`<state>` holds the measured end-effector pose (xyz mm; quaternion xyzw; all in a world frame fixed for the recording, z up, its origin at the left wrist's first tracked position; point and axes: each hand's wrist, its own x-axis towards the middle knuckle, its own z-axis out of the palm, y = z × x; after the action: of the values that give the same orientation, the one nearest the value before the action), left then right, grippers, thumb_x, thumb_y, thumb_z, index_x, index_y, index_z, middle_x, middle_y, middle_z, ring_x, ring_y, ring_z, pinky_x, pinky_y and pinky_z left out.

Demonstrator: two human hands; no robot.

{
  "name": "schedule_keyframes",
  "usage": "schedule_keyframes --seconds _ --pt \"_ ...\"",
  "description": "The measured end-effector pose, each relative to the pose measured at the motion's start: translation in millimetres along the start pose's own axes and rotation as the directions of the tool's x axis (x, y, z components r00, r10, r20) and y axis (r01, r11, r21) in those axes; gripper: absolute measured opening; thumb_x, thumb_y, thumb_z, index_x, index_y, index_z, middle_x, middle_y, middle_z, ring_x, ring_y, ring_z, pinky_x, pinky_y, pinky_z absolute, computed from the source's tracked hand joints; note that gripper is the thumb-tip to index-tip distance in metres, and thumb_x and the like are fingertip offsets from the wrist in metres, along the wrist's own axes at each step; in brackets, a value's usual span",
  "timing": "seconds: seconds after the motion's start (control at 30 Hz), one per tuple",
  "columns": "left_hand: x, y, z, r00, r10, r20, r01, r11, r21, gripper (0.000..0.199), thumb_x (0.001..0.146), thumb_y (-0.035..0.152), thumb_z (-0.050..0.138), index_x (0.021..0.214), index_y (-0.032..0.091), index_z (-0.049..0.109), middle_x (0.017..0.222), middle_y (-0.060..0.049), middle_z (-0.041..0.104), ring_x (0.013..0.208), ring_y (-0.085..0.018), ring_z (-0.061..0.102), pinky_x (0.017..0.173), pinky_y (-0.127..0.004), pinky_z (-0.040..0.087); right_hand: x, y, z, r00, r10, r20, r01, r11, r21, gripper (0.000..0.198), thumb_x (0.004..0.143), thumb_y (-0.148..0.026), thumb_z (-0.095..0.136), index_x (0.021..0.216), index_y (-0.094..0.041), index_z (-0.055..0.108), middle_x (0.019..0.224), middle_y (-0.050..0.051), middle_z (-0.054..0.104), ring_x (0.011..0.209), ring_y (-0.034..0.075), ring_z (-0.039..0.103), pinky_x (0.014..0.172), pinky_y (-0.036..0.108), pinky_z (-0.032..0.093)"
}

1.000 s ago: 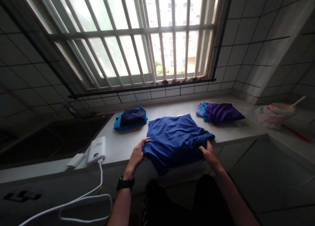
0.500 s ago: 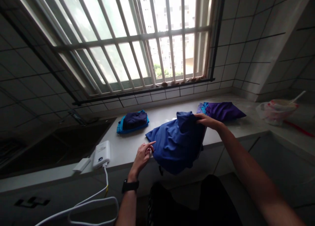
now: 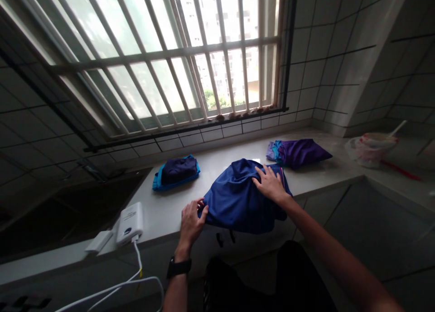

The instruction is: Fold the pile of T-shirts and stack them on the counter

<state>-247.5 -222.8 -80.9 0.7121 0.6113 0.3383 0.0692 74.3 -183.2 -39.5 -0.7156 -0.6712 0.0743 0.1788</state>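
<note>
A blue garment (image 3: 238,199) lies bunched on the white counter, its lower part hanging over the front edge. A pale and red trim shows at its right side. My right hand (image 3: 270,184) rests on top of the cloth with its fingers spread. At the garment's left corner, my left hand (image 3: 192,220) has its fingers curled and the thumb against them, pinching the cloth's edge. Behind it to the left sits a folded navy and light-blue garment (image 3: 178,171). A purple cloth bundle (image 3: 302,152) with light-blue parts lies at the back right.
A white power bank (image 3: 130,223) with a plugged-in white cable (image 3: 139,257) stands near the counter's front left, beside a small white block (image 3: 99,242). A dark sink (image 3: 68,208) is at the left. A bowl in a plastic bag (image 3: 370,146) sits far right. A barred window (image 3: 170,54) rises behind.
The blue garment has dropped from its raised fold and lies flatter. My right hand went from holding its top edge to lying spread on it. My left hand went from pointing to pinching the corner.
</note>
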Motion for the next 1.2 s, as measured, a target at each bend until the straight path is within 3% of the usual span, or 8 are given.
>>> schedule_keyframes --seconds 0.13,0.23,0.3,0.43,0.6,0.73,0.93,1.2 --pt "15 2 -12 0.979 -0.156 0.135 0.172 0.978 -0.118 0.04 0.093 0.044 0.046 0.12 0.022 0.064 0.104 -0.008 0.078 0.104 -0.025 0.072 0.092 -0.038 0.054 14 13 -2 0.996 -0.012 0.085 0.006 0.997 0.073 0.052 0.108 -0.043 0.023 0.139 -0.024 0.061 0.145 0.011 0.06 0.134 0.029 0.053 0.112 0.049 0.037" --pt "43 8 -19 0.941 -0.322 0.106 0.326 0.945 -0.02 0.034 0.094 0.038 0.045 0.113 0.02 0.066 0.081 -0.006 0.077 0.086 -0.023 0.075 0.079 -0.031 0.054 22 27 -1 0.997 0.011 -0.071 -0.006 0.997 0.07 0.045 0.106 -0.032 0.03 0.132 -0.019 0.064 0.132 0.013 0.068 0.123 0.025 0.06 0.107 0.038 0.039" --pt "68 19 -14 0.944 -0.323 0.068 0.318 0.945 0.082 0.026 0.092 0.03 0.05 0.105 0.019 0.069 0.09 -0.009 0.079 0.088 -0.022 0.075 0.08 -0.029 0.053 25 32 3 0.979 0.11 -0.174 -0.11 0.994 0.013 0.046 0.101 -0.033 0.045 0.143 -0.016 0.056 0.143 0.017 0.06 0.131 0.028 0.054 0.11 0.04 0.035" --pt "121 56 19 0.926 -0.326 0.189 0.29 0.937 0.195 0.027 0.089 0.023 0.057 0.109 0.014 0.071 0.112 -0.015 0.077 0.101 -0.023 0.073 0.082 -0.026 0.051 33 38 13 0.952 0.289 -0.098 -0.294 0.955 -0.046 0.081 0.09 -0.052 0.063 0.157 -0.016 0.036 0.16 0.023 0.037 0.147 0.035 0.036 0.114 0.05 0.029" --pt "160 82 61 0.882 -0.35 0.316 0.292 0.932 0.216 0.027 0.082 0.034 0.07 0.087 0.008 0.076 0.097 -0.021 0.078 0.097 -0.029 0.074 0.075 -0.027 0.05 41 43 23 0.929 0.331 -0.168 -0.334 0.943 0.009 0.082 0.093 -0.057 0.056 0.157 -0.012 0.034 0.149 0.023 0.05 0.14 0.033 0.045 0.111 0.045 0.033" --pt "168 74 57 0.881 -0.352 0.316 0.291 0.93 0.224 0.022 0.082 0.027 0.066 0.087 0.009 0.078 0.092 -0.018 0.079 0.092 -0.028 0.075 0.073 -0.026 0.05 41 48 28 0.918 0.323 -0.229 -0.316 0.946 0.066 0.056 0.099 -0.036 0.04 0.15 -0.014 0.049 0.142 0.022 0.056 0.132 0.033 0.052 0.106 0.048 0.038" --pt "161 47 19 0.932 -0.347 0.103 0.315 0.918 0.24 0.034 0.093 0.031 0.048 0.108 0.016 0.074 0.116 -0.018 0.076 0.109 -0.03 0.071 0.085 -0.031 0.052 58 58 13 0.959 0.226 -0.17 -0.218 0.974 0.066 0.036 0.092 -0.023 0.05 0.123 -0.017 0.069 0.125 0.017 0.065 0.12 0.029 0.059 0.104 0.039 0.045" --pt "149 37 5 0.921 -0.389 0.006 0.373 0.887 0.272 0.048 0.092 0.035 0.053 0.131 0.007 0.058 0.127 -0.028 0.066 0.118 -0.035 0.067 0.095 -0.041 0.053 79 12 -12 0.978 0.004 -0.207 0.002 1.0 0.03 0.046 0.098 -0.015 0.041 0.142 -0.014 0.056 0.143 0.017 0.058 0.132 0.027 0.053 0.117 0.044 0.035"
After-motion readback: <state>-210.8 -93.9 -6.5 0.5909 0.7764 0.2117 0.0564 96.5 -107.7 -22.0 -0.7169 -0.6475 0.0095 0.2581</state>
